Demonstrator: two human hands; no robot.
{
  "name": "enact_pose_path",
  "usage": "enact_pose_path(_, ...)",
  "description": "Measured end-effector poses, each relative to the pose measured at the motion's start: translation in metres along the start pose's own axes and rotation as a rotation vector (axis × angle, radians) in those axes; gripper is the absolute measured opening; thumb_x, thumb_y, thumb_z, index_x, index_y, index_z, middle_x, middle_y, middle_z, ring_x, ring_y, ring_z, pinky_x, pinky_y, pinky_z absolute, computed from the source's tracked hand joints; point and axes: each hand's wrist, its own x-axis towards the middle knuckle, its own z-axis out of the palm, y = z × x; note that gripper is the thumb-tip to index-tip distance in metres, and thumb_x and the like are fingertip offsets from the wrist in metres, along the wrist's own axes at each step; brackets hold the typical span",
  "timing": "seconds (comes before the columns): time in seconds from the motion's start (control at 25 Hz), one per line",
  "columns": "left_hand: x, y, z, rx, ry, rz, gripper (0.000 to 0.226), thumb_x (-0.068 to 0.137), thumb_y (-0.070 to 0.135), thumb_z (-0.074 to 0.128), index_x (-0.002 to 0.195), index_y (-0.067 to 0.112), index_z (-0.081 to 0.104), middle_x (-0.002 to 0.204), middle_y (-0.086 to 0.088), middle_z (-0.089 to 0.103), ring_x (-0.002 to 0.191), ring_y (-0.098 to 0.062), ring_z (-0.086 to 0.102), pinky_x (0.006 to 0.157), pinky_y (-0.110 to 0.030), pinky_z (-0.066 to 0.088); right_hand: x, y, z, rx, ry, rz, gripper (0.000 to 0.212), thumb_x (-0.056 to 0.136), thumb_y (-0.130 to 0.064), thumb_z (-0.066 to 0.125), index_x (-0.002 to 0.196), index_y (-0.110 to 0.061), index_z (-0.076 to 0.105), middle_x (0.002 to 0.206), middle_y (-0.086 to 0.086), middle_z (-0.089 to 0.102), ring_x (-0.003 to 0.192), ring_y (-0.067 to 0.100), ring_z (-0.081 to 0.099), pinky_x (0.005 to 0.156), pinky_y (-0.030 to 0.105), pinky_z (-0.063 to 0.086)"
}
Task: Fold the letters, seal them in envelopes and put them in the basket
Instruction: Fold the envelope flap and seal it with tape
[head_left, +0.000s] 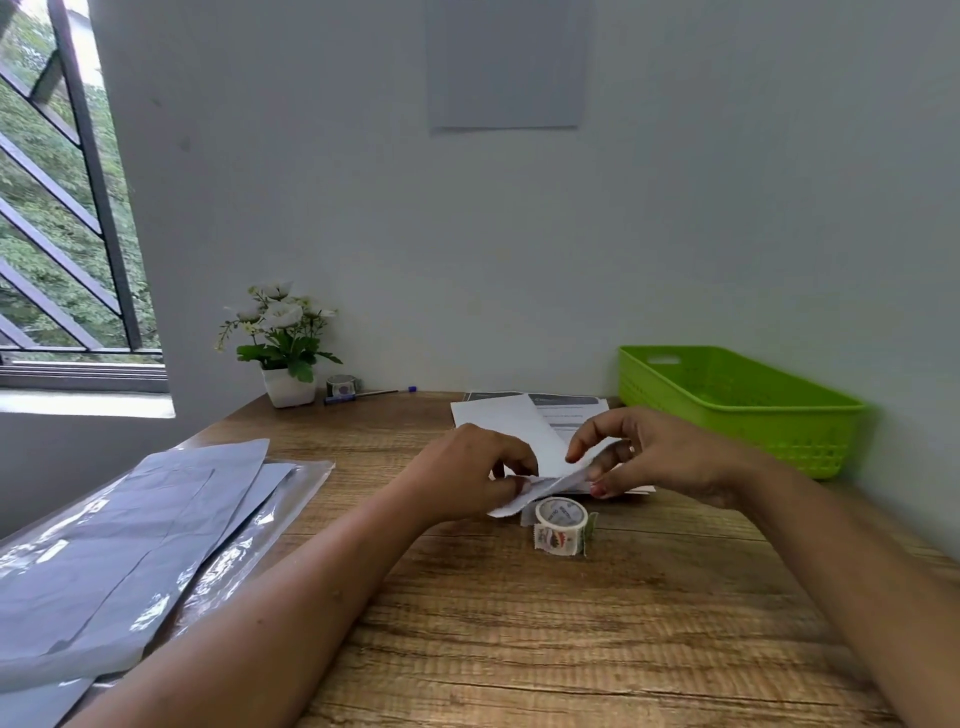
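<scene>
Head view, looking down over a wooden table (519, 649) set against a pale wall.

- Left hand (467, 473): fingers curled, thumb and fingertips pinching the near left end of a white letter (524, 431).
- Right hand (660, 457): thumb below and middle fingers above grip the right end of the same sheet. The index finger is raised and bent, clear of the paper. There is a ring on one finger.
- The letter is held just above the table at centre, between the two hands. Its far half stands up and tilts away, and the near part is bent over toward the person. How sharp the crease is cannot be told.
- Under and behind it lies a stack of printed sheets (576, 408), flat on the table.
- A roll of patterned tape (561, 525) stands on edge just in front of the hands, with a loose end hanging down.
- A green basket (737, 410) is at the right, against the wall, near the right hand but apart from it.
- Grey envelopes (130, 530) overlap in clear wrapping at the left edge of the table.
- In the far left corner are a potted plant (280, 343) with white flowers, a second tape roll (343, 385) and a pen (358, 396).
- A barred window (52, 208) is at the left, with foliage outside.
</scene>
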Motion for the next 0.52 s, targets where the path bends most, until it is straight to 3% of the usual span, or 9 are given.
enact_pose_path(0.08, 0.000, -0.003, 0.001, -0.097, -0.086, -0.033, 0.020, 0.084, 0.027, 0.058, 0.100, 0.030, 0.069, 0.099, 0.016, 0.070, 0.082, 0.004, 0.061, 0.081, -0.029, 0.053, 0.005, 0.002, 0.005, -0.307, 0.146, -0.051, 0.029, 0.073, 0.000, 0.075, 0.082, -0.027, 0.070, 0.088, -0.003, 0.068, 0.073, 0.009, 0.064, 0.069, 0.019, 0.050)
enact_pose_path(0.16, 0.001, -0.006, 0.001, -0.149, -0.151, -0.079, 0.018, 0.084, 0.027, 0.061, 0.099, 0.028, 0.072, 0.100, 0.015, 0.070, 0.085, 0.004, 0.061, 0.088, -0.032, 0.052, 0.008, 0.006, 0.010, -0.455, 0.119, -0.058, 0.018, 0.074, -0.015, 0.078, 0.083, -0.030, 0.072, 0.088, -0.009, 0.070, 0.074, 0.010, 0.063, 0.071, 0.022, 0.049)
enact_pose_path(0.24, 0.002, -0.008, 0.000, -0.204, -0.186, -0.129, 0.020, 0.083, 0.035, 0.063, 0.098, 0.026, 0.073, 0.104, 0.010, 0.071, 0.093, -0.003, 0.062, 0.093, -0.038, 0.050, 0.009, 0.009, 0.012, -0.456, 0.033, -0.036, 0.010, 0.076, -0.025, 0.075, 0.084, -0.030, 0.074, 0.085, -0.011, 0.073, 0.075, 0.009, 0.064, 0.075, 0.028, 0.051)
enact_pose_path(0.36, 0.000, -0.010, -0.007, -0.358, -0.248, -0.236, 0.042, 0.076, 0.058, 0.062, 0.097, 0.024, 0.073, 0.111, -0.001, 0.070, 0.105, -0.017, 0.061, 0.098, -0.041, 0.045, 0.012, 0.014, 0.014, -0.504, 0.054, -0.036, 0.004, 0.080, -0.028, 0.072, 0.078, -0.031, 0.070, 0.071, -0.013, 0.068, 0.063, -0.002, 0.057, 0.069, 0.027, 0.048)
enact_pose_path(0.52, -0.002, -0.016, -0.010, -0.411, -0.343, -0.239, 0.011, 0.077, 0.037, 0.073, 0.084, 0.030, 0.069, 0.118, 0.010, 0.065, 0.109, -0.009, 0.056, 0.098, -0.031, 0.040, 0.019, 0.021, 0.022, -0.480, 0.113, -0.031, 0.005, 0.085, -0.023, 0.068, 0.081, -0.026, 0.069, 0.077, -0.007, 0.068, 0.068, 0.004, 0.056, 0.067, 0.024, 0.043)
